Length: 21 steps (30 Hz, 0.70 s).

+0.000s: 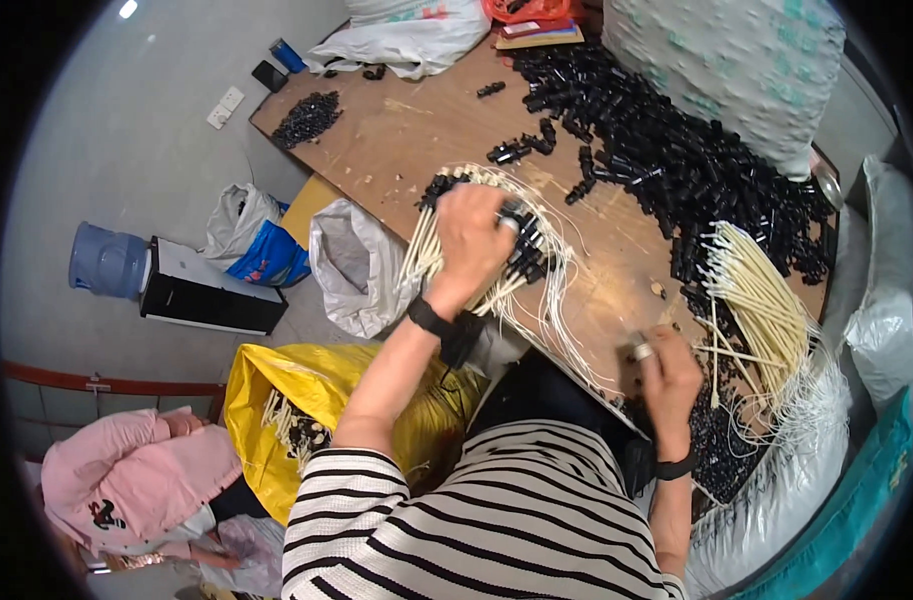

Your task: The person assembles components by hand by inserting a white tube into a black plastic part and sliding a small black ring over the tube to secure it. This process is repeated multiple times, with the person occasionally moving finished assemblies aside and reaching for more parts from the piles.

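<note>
My left hand (472, 238) is closed over a pile of cream-coloured rods (424, 245) with black plastic fittings (525, 258) on their ends. Thin white wires (562, 320) trail from that pile toward the table's near edge. The left fingertips are turned down among the fittings, so their exact grip is hidden. Farther right, my right hand (672, 375) hovers by the near edge with curled fingers, partly smeared by motion; whatever they pinch cannot be made out. Beside it on the right lies a bundle of cream rods (762, 300) with white wires and no black fittings visible.
A large heap of black fittings (667, 140) covers the back right, before a white sack (727, 70). Small black parts (717, 440) lie near my right wrist, others (309, 118) at the far left corner. A yellow bag (357, 375) stands left; a person in pink (142, 470) sits beyond.
</note>
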Tool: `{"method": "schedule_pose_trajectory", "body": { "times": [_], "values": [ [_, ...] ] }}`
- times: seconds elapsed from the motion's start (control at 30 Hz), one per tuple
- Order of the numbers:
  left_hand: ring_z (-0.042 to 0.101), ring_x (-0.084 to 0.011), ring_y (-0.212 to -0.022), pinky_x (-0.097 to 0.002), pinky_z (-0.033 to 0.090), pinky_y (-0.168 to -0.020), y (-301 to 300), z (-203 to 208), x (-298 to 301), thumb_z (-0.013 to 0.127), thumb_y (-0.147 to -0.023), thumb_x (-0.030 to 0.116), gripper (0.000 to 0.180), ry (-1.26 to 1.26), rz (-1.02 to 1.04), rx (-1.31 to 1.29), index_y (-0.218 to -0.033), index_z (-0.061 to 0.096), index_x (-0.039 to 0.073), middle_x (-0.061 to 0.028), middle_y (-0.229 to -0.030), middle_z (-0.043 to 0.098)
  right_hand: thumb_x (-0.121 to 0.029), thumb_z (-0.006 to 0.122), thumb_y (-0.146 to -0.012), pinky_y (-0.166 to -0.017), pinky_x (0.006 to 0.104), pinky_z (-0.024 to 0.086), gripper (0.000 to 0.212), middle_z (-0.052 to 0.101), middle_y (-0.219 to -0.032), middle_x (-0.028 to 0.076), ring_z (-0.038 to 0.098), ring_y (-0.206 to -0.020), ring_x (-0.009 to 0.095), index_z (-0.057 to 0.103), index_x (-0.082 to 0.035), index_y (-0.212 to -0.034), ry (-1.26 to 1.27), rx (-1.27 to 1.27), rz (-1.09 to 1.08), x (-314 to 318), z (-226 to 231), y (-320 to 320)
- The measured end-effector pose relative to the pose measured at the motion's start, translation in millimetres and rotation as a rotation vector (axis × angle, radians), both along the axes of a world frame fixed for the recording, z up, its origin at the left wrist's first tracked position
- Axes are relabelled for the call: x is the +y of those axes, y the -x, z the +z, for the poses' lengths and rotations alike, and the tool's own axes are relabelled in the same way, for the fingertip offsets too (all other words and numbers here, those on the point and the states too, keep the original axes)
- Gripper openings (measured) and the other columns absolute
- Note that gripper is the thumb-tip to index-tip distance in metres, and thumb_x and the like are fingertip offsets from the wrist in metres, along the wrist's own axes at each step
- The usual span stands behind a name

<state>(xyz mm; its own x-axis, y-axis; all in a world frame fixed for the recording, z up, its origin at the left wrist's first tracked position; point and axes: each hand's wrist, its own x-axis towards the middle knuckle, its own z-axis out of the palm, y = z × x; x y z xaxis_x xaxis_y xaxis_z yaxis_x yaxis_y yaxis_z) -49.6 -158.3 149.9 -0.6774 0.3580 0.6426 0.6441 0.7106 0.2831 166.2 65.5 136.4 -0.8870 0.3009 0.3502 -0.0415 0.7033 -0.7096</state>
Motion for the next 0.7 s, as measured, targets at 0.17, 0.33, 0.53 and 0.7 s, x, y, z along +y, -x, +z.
{"method": "schedule_pose_trajectory", "body": {
  "times": [0.17, 0.33, 0.53, 0.7],
  "values": [
    [0.056, -0.0356, -0.098, -0.0461, 0.042, -0.086, 77.6, -24.3, -43.6, 0.057, -0.076, 0.017, 0.026, -0.012, 0.366, -0.382, -0.098, 0.066, 0.008, -0.0142, -0.101, 0.064, -0.011, 0.067, -0.077, -0.065, 0.0333, 0.051, 0.009, 0.066, -0.091, 0.007, 0.065, -0.077, 0.027, 0.068, -0.007, -0.086, -0.03, -0.085, 0.178, -23.3, -25.7, 1.4],
    [0.059, -0.0332, -0.1, -0.0414, 0.046, -0.087, 29.6, -19.5, 48.4, 0.059, -0.078, 0.011, 0.034, -0.106, 0.07, -0.329, -0.11, 0.063, 0.002, -0.0188, -0.109, 0.063, -0.018, 0.066, -0.083, -0.071, 0.0334, 0.053, 0.031, 0.068, -0.093, 0.011, 0.066, -0.082, 0.026, 0.063, -0.007, -0.111, 0.045, -0.141, -0.191, 32.4, -56.5, -71.0],
    [0.046, -0.0349, -0.122, -0.0475, 0.032, -0.104, -54.9, -44.4, 145.9, 0.049, -0.092, 0.041, 0.051, 0.042, -0.903, 0.047, -0.126, 0.055, 0.004, -0.0147, -0.129, 0.054, -0.013, 0.064, -0.08, -0.063, 0.0271, 0.048, 0.037, 0.067, -0.102, 0.007, 0.062, -0.072, 0.015, 0.061, -0.006, -0.116, 0.357, 0.049, -0.968, 74.0, -18.6, -226.7],
    [0.038, -0.0344, -0.128, -0.0508, 0.028, -0.105, -173.0, -54.9, 216.3, 0.043, -0.092, 0.055, 0.057, 0.178, -1.26, -0.002, -0.128, 0.055, 0.012, -0.0121, -0.137, 0.047, -0.004, 0.053, -0.082, -0.063, 0.0281, 0.051, 0.036, 0.065, -0.098, 0.012, 0.062, -0.075, 0.016, 0.057, -0.001, -0.118, -0.085, -0.129, -2.077, -7.5, -10.6, -559.2]
  ]
}}
